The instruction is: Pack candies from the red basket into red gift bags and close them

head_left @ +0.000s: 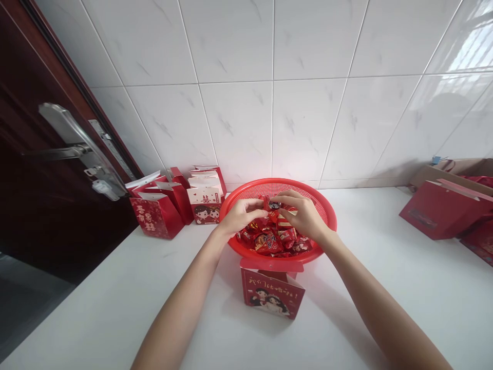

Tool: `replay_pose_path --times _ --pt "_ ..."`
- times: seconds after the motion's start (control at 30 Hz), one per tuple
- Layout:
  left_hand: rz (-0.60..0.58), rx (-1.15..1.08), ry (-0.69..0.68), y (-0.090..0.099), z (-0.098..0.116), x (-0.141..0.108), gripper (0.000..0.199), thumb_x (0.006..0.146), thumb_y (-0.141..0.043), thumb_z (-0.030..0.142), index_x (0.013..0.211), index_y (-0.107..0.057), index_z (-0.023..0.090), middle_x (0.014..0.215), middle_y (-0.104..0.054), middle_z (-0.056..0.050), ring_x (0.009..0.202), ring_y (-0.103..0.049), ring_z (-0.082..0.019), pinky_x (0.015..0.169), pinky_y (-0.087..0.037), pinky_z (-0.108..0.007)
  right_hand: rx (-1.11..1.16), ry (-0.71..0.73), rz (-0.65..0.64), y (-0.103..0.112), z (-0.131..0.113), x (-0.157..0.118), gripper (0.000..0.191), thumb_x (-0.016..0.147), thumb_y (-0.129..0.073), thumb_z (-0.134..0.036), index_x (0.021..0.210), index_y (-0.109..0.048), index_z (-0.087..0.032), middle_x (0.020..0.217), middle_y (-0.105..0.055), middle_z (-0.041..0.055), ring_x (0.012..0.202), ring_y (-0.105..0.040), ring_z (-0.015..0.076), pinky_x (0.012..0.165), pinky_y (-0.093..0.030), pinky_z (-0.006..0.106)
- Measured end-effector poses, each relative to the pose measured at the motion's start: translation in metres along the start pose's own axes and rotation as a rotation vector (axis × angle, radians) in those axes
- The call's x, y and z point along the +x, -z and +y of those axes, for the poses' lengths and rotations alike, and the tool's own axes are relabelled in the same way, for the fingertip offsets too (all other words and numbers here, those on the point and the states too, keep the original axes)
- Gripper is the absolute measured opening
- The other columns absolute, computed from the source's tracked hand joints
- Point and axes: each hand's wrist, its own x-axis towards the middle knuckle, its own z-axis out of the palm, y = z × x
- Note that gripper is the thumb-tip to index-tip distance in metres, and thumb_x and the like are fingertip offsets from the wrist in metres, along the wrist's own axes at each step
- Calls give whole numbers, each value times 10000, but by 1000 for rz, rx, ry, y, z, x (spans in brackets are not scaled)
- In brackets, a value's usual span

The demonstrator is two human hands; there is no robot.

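A red plastic basket (329,216) holds many red-wrapped candies (269,241). Over its middle, my left hand (244,213) and my right hand (300,210) face each other with a small red packet with a dark label (273,204) between their fingers. The left fingers are closed on its left side; the right fingertips touch its right side. In front of the basket stands a red gift box (271,293) with cartoon figures, its top flaps open.
Several red gift boxes (162,210) and a pale-fronted one (206,205) stand back left, near a dark door (38,195). At right are a red bag (442,210) and a cardboard box (423,176). A tiled wall (234,123) rises behind.
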Motion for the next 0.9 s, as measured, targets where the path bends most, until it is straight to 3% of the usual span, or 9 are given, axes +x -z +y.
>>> replay_pose_path --times 0.17,0.37,0.43,0.57,0.63,0.77,0.9 --pt "34 -2 -24 0 -2 0 352 712 -824 468 916 -775 184 928 -779 -54 878 -702 -236 838 -548 -365 -25 5 -18 -1 -1 0 376 876 -573 -103 1140 -752 -302 1155 -700 61 1053 -688 253 891 -589 415" --pt "26 -3 -63 1 -4 1 332 767 -787 465 922 -764 173 945 -773 -58 871 -701 -226 835 -540 -354 41 -133 -17 -1 -1 1 488 836 -693 -230 1313 -592 -253 1187 -698 91 892 -720 231 815 -609 420" --pt "24 -9 -73 1 -3 1 331 775 -781 454 944 -767 170 964 -776 -66 902 -704 -235 851 -540 -362 94 -195 -62 0 -2 2 466 825 -716 -259 1271 -582 -238 1117 -718 78 819 -729 212 782 -606 400" --pt "8 -22 -86 0 -2 1 327 777 -778 447 957 -773 174 1005 -780 -77 961 -705 -251 888 -536 -380 203 -249 -128 1 -5 2 243 842 -711 -374 991 -616 -206 949 -726 46 738 -725 202 665 -595 350" --pt "9 -22 -94 0 -2 1 344 769 -784 460 951 -771 169 1009 -778 -78 963 -703 -248 897 -536 -378 242 -288 -126 1 -6 2 277 844 -708 -456 905 -616 -202 939 -729 53 735 -730 210 619 -597 337" --pt "27 -11 -95 0 -3 1 370 738 -806 484 930 -762 171 996 -777 -67 935 -701 -239 879 -544 -368 307 -392 -114 1 -7 2 338 869 -671 -536 879 -610 -204 865 -725 51 686 -746 218 570 -611 328" --pt "34 0 -77 0 -4 1 345 705 -832 458 892 -754 178 969 -772 -56 909 -703 -234 865 -548 -365 425 -449 -135 1 -8 2 280 901 -646 -493 865 -599 -220 744 -706 28 727 -767 243 583 -634 334"
